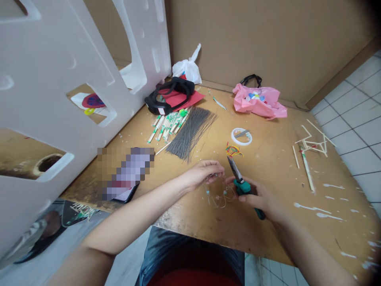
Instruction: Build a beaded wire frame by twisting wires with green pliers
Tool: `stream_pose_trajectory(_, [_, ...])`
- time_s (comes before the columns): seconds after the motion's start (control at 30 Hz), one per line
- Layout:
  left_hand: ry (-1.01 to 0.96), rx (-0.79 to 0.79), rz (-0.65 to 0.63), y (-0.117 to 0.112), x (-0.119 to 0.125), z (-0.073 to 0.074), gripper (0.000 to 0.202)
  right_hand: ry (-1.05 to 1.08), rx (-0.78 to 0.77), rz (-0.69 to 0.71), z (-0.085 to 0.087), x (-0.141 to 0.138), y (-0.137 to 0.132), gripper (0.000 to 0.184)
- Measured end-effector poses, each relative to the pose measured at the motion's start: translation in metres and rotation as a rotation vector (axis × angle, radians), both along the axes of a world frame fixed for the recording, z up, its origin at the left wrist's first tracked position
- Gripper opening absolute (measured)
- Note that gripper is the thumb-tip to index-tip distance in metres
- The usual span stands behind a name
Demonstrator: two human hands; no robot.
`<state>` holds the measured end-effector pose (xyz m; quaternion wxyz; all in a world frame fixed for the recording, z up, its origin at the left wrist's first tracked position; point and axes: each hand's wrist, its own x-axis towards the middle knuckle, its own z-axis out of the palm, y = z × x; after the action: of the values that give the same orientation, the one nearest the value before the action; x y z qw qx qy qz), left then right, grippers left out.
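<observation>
My left hand (204, 171) rests on the wooden table (268, 222) with its fingers pinched on a thin wire piece strung with small beads (218, 195). The wire loops down between both hands. My right hand (258, 198) is closed round the green handles of a pair of pliers (238, 176). The dark jaws of the pliers point up and away from me, just right of my left fingertips.
Near the hands lie coloured rubber bands (233, 149), a tape roll (241, 136) and a bundle of grey wires (192, 132). Wrapped chopsticks (168, 124), a black headset on red paper (169, 95), a pink bag (258, 101), a phone (127, 174) and loose sticks (308, 149) also lie here. White foam panels (59, 67) stand at left.
</observation>
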<state>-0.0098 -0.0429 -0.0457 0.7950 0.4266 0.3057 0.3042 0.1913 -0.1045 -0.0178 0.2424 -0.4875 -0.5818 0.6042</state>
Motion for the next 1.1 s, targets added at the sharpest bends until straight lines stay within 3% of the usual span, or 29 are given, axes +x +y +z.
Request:
stream_pose_trajectory(0.13, [-0.019, -0.007, -0.017, 0.0, 0.0, 0.0, 0.027, 0.019, -0.012, 0.012, 0.002, 0.001, -0.002, 0.044])
stream_pose_trajectory(0.37, [-0.039, -0.045, 0.008, -0.001, 0.001, -0.001, 0.024, -0.144, 0.072, -0.015, 0.013, -0.007, -0.007, 0.039])
stream_pose_trajectory(0.6, [-0.046, -0.001, -0.004, -0.002, 0.001, -0.006, 0.021, -0.034, 0.056, -0.056, 0.006, -0.003, -0.007, 0.04])
stream_pose_trajectory(0.8, [-0.08, -0.172, -0.001, -0.005, 0.005, 0.0, 0.026, 0.0, -0.019, -0.094, 0.006, 0.0, -0.006, 0.041])
stream_pose_trajectory(1.1, [-0.197, -0.359, -0.03, -0.003, 0.003, 0.0, 0.02, -0.004, 0.014, -0.132, 0.006, 0.001, -0.008, 0.041])
